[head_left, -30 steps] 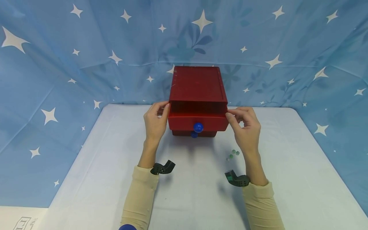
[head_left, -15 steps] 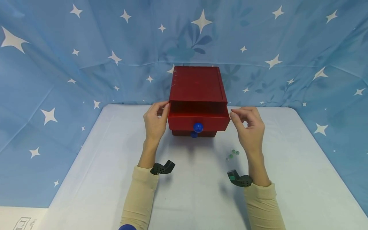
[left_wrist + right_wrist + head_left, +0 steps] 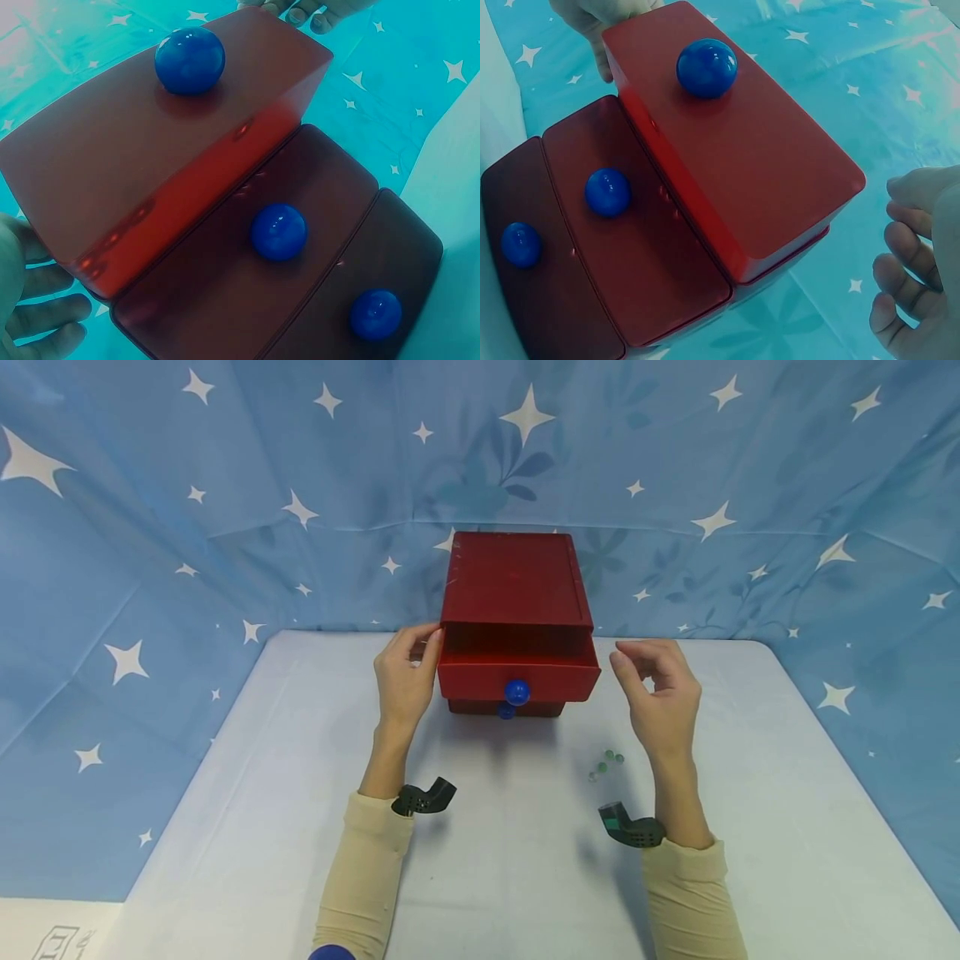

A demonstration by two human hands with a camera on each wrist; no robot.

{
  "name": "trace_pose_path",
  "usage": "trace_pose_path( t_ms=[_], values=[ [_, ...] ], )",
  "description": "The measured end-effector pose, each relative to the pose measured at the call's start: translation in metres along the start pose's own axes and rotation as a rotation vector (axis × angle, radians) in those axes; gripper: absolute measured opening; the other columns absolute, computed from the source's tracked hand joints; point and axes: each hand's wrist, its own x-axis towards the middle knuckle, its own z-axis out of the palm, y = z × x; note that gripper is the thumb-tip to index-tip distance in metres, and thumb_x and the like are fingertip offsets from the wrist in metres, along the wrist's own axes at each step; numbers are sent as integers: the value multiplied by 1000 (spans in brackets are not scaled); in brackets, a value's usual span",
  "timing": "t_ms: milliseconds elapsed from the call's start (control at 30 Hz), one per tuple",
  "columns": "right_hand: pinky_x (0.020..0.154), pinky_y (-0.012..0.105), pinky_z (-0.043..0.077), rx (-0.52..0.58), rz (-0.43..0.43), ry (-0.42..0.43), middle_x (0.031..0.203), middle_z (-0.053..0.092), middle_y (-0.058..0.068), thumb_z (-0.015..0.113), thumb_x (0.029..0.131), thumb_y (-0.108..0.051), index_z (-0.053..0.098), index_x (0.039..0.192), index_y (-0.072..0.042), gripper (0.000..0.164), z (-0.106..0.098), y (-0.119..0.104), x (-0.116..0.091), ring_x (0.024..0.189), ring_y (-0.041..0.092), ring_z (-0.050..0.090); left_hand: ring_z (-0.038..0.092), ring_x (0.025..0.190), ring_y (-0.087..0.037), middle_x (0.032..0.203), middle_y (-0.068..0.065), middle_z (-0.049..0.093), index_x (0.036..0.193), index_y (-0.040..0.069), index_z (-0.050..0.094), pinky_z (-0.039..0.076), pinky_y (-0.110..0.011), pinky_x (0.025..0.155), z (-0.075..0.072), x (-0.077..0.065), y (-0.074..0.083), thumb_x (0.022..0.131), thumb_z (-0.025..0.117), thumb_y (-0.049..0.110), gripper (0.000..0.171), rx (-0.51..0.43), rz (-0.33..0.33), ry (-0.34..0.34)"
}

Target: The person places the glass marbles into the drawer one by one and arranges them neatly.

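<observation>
A small red drawer cabinet (image 3: pixel 517 578) stands at the back of the table, its top drawer (image 3: pixel 480 682) pulled partway out. Round blue knobs (image 3: pixel 279 232) mark the three drawer fronts. My left hand (image 3: pixel 406 681) touches the left side of the cabinet by the top drawer, its fingers (image 3: pixel 52 319) fairly straight along that side. Off the drawer's right side, my right hand (image 3: pixel 663 697) hangs apart with loosely curled fingers (image 3: pixel 904 274) and holds nothing. As far as the head view shows, the drawer's inside is dark; its floor is hidden.
Several small green marbles (image 3: pixel 603 767) lie on the white table (image 3: pixel 510 860), right of centre and in front of the cabinet. A blue curtain (image 3: pixel 300 460) with white stars hangs behind. A blue round object (image 3: pixel 332 952) shows at the bottom edge near the left sleeve.
My right hand has let go of the drawer's right edge and moved away to the right. The left hand, the drawer and the marbles stay where they were.
</observation>
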Motion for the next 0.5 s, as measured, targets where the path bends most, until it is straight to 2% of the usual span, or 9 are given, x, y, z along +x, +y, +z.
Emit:
trace_pose_path(
  t_ms=[300, 500],
  values=[
    [73, 10, 45, -56, 44, -47, 99, 64, 20, 66, 90, 6, 70, 112, 5, 23, 0, 7, -5, 82, -4, 55, 70, 78, -22, 97, -11, 75, 107, 4, 75, 54, -19, 73, 1, 0, -1, 98, 66, 21, 21, -11, 0, 4],
    [72, 9, 44, -84, 38, -74, 96, 63, 21, 65, 90, 7, 69, 114, 6, 24, 1, 11, -8, 80, -7, 53, 70, 78, -22, 97, -12, 74, 108, 4, 75, 56, -20, 73, 0, 1, -2, 98, 65, 21, 22, 14, 1, -3]
  ],
)
